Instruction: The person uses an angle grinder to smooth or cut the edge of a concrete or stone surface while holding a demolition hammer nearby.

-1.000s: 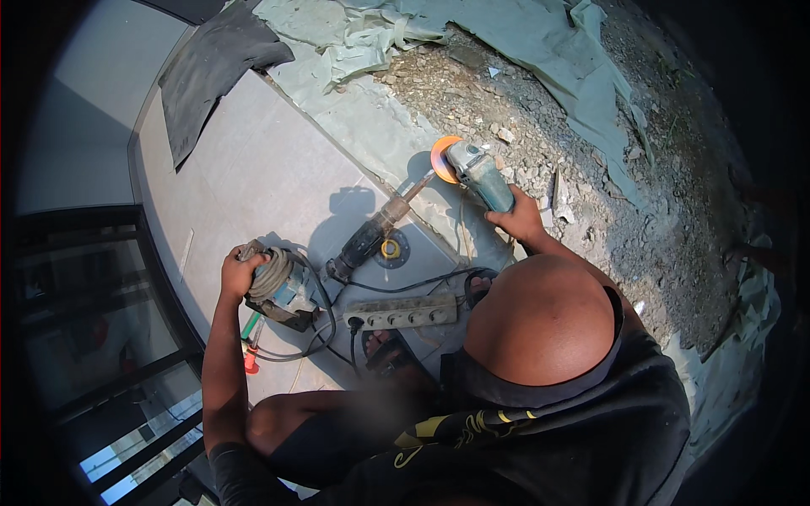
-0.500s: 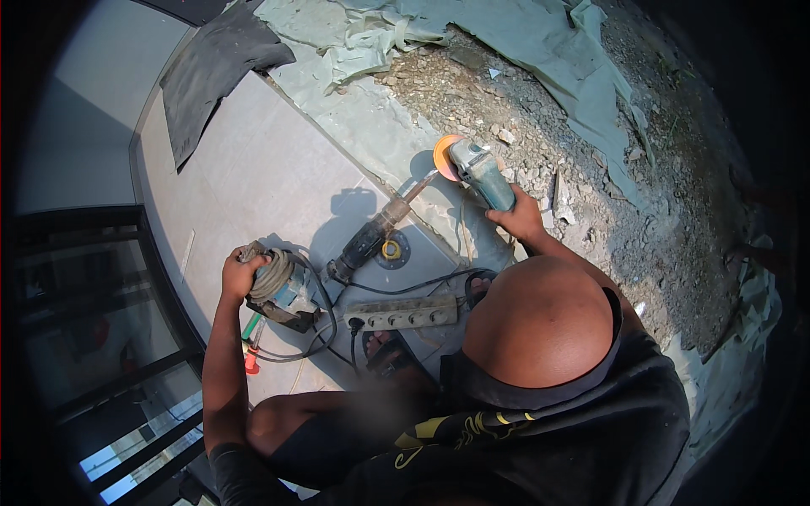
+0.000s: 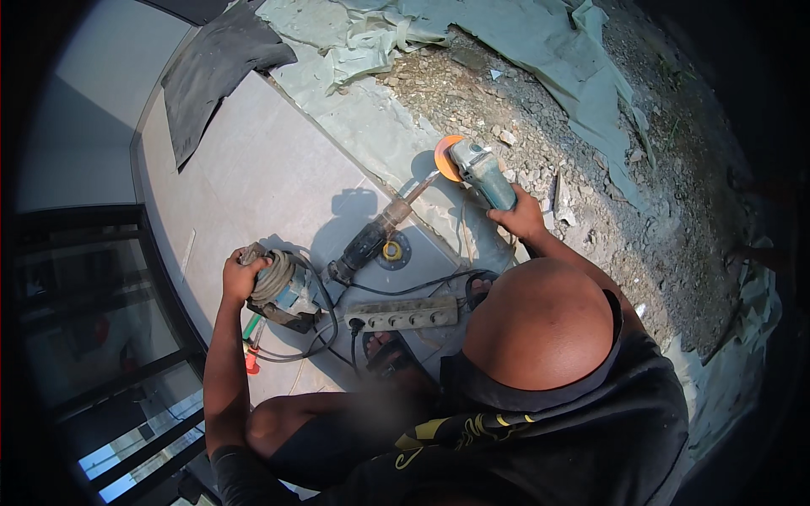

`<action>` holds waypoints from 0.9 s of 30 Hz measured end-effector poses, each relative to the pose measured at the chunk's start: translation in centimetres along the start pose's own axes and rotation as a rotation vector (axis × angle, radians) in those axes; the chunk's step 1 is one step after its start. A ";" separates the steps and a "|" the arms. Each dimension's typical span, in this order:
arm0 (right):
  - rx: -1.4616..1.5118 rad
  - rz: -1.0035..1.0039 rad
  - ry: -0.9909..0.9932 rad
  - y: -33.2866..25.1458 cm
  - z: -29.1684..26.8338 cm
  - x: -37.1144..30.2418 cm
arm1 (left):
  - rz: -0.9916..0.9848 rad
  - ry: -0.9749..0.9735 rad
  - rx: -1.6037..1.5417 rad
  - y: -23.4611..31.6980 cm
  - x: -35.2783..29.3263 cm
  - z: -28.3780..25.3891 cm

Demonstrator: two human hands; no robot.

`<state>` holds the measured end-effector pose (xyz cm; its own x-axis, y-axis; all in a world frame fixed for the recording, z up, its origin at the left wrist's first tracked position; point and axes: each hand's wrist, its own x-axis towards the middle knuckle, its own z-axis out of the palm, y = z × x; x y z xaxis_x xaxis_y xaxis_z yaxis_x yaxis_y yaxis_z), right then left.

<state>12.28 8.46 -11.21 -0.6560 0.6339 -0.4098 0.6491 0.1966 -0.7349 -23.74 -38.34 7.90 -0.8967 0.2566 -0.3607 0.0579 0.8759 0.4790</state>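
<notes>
My right hand (image 3: 521, 215) is wrapped round the rear body of a teal angle grinder (image 3: 488, 177). Its orange disc (image 3: 448, 158) is at the pointed tip of a long chisel bit (image 3: 420, 187); whether they touch, I cannot tell. That bit is fitted in a dark demolition hammer (image 3: 371, 236) lying aslant on the tiles. At the left, my left hand (image 3: 243, 274) grips a blue power tool (image 3: 295, 295) at its top, where a grey cord (image 3: 277, 280) is coiled. This tool rests against the hammer's rear end, and its exact kind is hidden.
A dusty power strip (image 3: 401, 314) with a plug in it lies before my sandalled foot (image 3: 384, 350). Near the hammer sits a dark disc with a yellow centre (image 3: 391, 250). Rubble (image 3: 540, 169) and pale sheeting (image 3: 354, 118) border the tiles; a dark-framed glass door (image 3: 101, 312) stands left.
</notes>
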 end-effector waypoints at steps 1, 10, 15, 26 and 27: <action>-0.001 0.001 -0.001 0.0 -0.2 0.0 | 0.002 0.003 0.004 0.0 -0.2 0.0; -0.074 0.024 -0.041 -0.8 -1.7 1.0 | 0.058 0.140 0.142 -2.2 -1.9 -0.3; -0.103 0.029 -0.127 -2.8 -3.4 1.4 | 0.077 0.180 0.246 0.9 -5.1 0.2; -0.184 0.009 -0.114 -5.5 -5.1 1.8 | 0.116 0.278 0.280 1.3 -8.0 0.7; -0.181 0.008 -0.107 -5.5 -5.1 1.8 | 0.121 0.286 0.280 1.3 -8.1 0.7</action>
<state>9.47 12.34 -5.13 -0.6816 0.5548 -0.4771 0.7066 0.3295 -0.6263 -16.09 -38.99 10.91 -0.9595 0.2753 -0.0600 0.2521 0.9338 0.2538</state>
